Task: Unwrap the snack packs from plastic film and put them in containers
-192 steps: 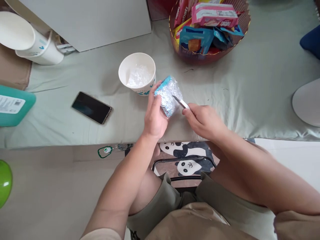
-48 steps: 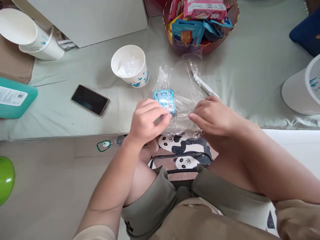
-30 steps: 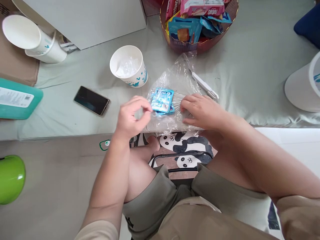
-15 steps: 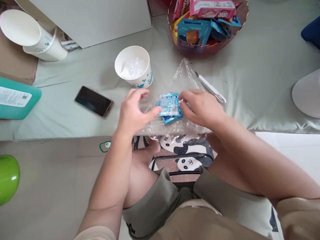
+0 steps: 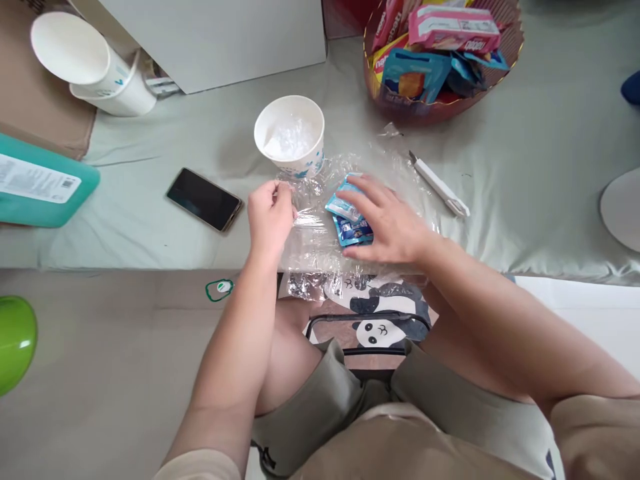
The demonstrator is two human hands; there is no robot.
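Observation:
My left hand is closed on the edge of a clear plastic wrapper that lies crinkled over the front of the cloth-covered surface. On this wrapper rest small blue packets, one partly over another. My right hand lies over their right side with its fingers spread; whether its fingertips press on them I cannot tell. Just behind my left hand stands a white paper cup with crumpled clear plastic inside. To the right of the wrapper lies a white utility knife, its dark tip pointing away.
A reddish basket of packaged snacks stands at the back. A phone lies to the left. Farther left are stacked paper cups and a teal package. A white box stands behind, and a white rounded object at far right.
My left hand has closed on the plastic wrapper. The right hand has spread over the blue packets, which are now tilted and slid apart. The view has shifted slightly left.

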